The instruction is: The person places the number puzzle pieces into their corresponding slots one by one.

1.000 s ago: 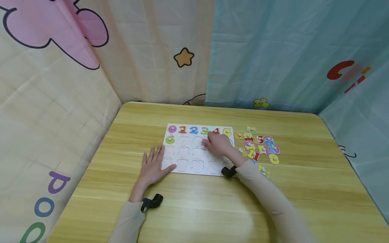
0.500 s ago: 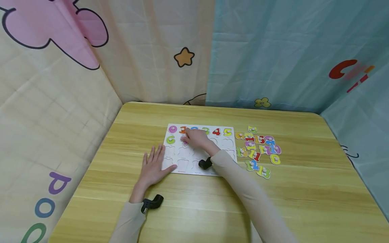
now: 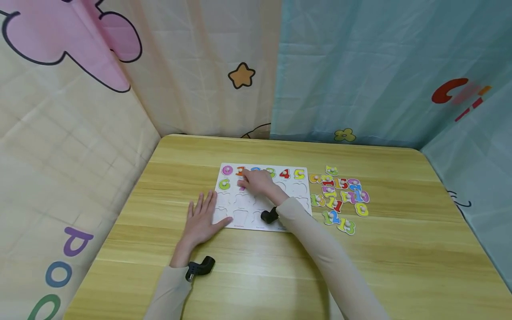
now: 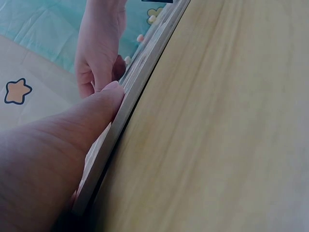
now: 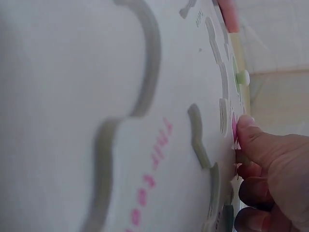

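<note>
A white number puzzle board (image 3: pixel 260 227) lies on the table. Its top row holds 0 to 5, and a green 6 (image 3: pixel 224 184) sits at the left of the second row. My right hand (image 3: pixel 258 181) pinches a pink puzzle piece (image 3: pixel 242 188) at the slot beside the 6; fingers cover most of it, so its digit is hidden. In the right wrist view, thumb and fingers meet at this pink piece (image 5: pixel 235 128), against the board. My left hand (image 3: pixel 202 222) lies with fingers spread at the board's left edge, its thumb (image 4: pixel 108 99) resting on the near edge.
Right of the board, several knobbed number pieces (image 3: pixel 335 204) lie in a loose cluster, some overlapping. The wooden table (image 3: pixel 400 249) has curtains (image 3: pixel 208 80) behind it and at both sides. A black camera (image 3: pixel 201 266) is strapped to the left wrist.
My right hand has moved left across the board with the pink piece, to the slot beside the 6. It has stayed about there for the last half second. The left hand keeps its place.
</note>
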`<state>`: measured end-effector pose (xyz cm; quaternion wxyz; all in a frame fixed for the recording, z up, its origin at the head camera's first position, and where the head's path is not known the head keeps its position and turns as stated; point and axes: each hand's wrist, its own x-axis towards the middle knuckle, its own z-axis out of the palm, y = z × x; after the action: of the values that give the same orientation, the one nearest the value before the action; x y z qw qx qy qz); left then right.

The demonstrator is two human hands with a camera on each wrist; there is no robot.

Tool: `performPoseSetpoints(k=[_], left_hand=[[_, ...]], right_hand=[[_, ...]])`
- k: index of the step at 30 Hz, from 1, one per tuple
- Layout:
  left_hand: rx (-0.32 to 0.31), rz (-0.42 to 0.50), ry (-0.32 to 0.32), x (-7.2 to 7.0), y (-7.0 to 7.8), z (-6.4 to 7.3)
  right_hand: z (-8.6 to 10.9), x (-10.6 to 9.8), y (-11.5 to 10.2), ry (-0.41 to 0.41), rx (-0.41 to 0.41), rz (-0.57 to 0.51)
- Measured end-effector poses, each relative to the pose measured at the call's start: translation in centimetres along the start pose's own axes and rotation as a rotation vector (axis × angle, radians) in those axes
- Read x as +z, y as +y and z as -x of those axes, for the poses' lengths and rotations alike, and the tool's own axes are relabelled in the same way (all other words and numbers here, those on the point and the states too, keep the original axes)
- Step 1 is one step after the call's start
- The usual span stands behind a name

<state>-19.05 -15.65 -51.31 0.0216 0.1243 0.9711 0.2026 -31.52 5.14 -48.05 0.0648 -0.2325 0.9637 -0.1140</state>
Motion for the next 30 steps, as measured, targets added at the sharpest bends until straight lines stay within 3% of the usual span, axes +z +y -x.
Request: performPoseSetpoints(k=[16, 19, 25, 30], left_hand=[[-0.007, 0.001, -0.003, 0.2, 0.0, 0.0], [-0.011, 0.003, -0.012, 0.2, 0.0, 0.0], [-0.014, 0.004, -0.014, 0.1, 0.0, 0.1], [-0.007, 0.006, -0.009, 0.0, 0.0, 0.2]], right_hand=[[1.0, 0.9, -0.8, 0.01, 0.154, 0.068], [2.0, 0.4, -0.4, -0.035, 0.128, -0.005], [5.3, -2.0, 2.9, -0.154, 0.037, -0.262], [9.1, -3.5, 7.5, -0.077, 0.059, -0.32]])
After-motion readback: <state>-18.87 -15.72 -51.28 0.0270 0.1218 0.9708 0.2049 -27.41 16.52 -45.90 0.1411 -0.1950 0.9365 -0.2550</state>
